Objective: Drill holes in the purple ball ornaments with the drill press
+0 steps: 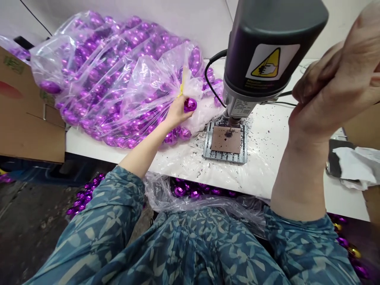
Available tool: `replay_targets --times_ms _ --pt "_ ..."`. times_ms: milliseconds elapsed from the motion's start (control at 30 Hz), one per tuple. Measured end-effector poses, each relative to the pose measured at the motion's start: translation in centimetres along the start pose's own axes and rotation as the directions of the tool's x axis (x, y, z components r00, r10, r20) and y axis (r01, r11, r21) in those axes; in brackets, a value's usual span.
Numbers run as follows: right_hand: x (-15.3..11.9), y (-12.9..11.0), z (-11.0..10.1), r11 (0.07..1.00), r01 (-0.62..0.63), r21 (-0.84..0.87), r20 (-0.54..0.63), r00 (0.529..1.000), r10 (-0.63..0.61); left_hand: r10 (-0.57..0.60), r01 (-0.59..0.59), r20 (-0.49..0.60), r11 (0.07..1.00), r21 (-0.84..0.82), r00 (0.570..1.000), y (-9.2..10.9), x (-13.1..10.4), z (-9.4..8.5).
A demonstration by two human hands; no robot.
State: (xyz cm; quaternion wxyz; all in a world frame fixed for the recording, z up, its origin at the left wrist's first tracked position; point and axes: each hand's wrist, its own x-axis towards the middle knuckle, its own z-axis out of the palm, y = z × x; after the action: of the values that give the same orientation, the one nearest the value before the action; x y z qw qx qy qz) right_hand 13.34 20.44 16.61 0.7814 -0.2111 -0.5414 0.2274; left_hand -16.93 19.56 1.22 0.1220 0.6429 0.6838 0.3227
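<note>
My left hand (177, 112) is closed on a shiny purple faceted ball (190, 105). It is beside the gathered neck of a big clear plastic bag (142, 75) full of similar balls, tied with a yellow strip (180, 91). At the upper right, close to the camera, my right hand (338, 75) is raised beside a black-topped bench drill press (273, 23); its fingers are curled, and whatever they grip is hidden. Under the drill head, a brown square board (226, 139) with a small hole lies on the slotted metal base (208, 147), with dark shavings on it.
Dark shavings are scattered over the white table (264, 158). A cardboard box (29, 107) stands at the left. Below the table's front edge, plastic sheeting (160, 194) surrounds more purple balls (194, 193). Crumpled white paper (354, 164) lies at the right. A black cable (209, 79) loops beside the drill.
</note>
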Motion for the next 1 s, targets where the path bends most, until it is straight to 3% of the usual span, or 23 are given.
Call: replay_targets --times_ms 67,133,233,300,567,800,1000 --pt "0.1 0.5 0.0 0.992 0.078 0.098 0.005 0.997 -0.079 -0.095 0.06 -0.072 0.922 -0.382 0.993 0.8 -1.2 -0.4" --pt "0.2 0.9 0.0 0.988 0.083 0.128 0.01 0.996 -0.085 -0.191 0.132 -0.011 0.714 -0.687 0.981 1.9 -2.4 -0.7" --pt "0.3 1.1 0.0 0.986 0.083 0.142 -0.006 0.997 -0.083 -0.202 0.212 0.136 0.427 -0.879 0.97 3.6 -4.0 -0.7" --pt "0.3 1.0 0.0 0.985 0.089 0.147 -0.011 0.996 -0.089 -0.187 0.241 0.184 0.353 -0.904 0.965 4.5 -4.8 -0.5" --pt "0.0 -0.1 0.4 0.99 0.116 0.085 0.035 0.992 -0.119 -0.185 0.277 0.23 0.292 -0.915 0.955 5.9 -6.5 2.1" --pt "0.0 -0.1 0.4 0.991 0.091 0.097 0.003 0.996 -0.091 -0.247 0.315 0.217 0.49 -0.813 0.944 6.2 -8.5 7.2" --pt "-0.3 0.4 0.2 0.988 0.111 0.107 0.006 0.994 -0.112 -0.081 0.215 0.204 0.544 -0.811 0.976 6.6 -8.8 9.9"
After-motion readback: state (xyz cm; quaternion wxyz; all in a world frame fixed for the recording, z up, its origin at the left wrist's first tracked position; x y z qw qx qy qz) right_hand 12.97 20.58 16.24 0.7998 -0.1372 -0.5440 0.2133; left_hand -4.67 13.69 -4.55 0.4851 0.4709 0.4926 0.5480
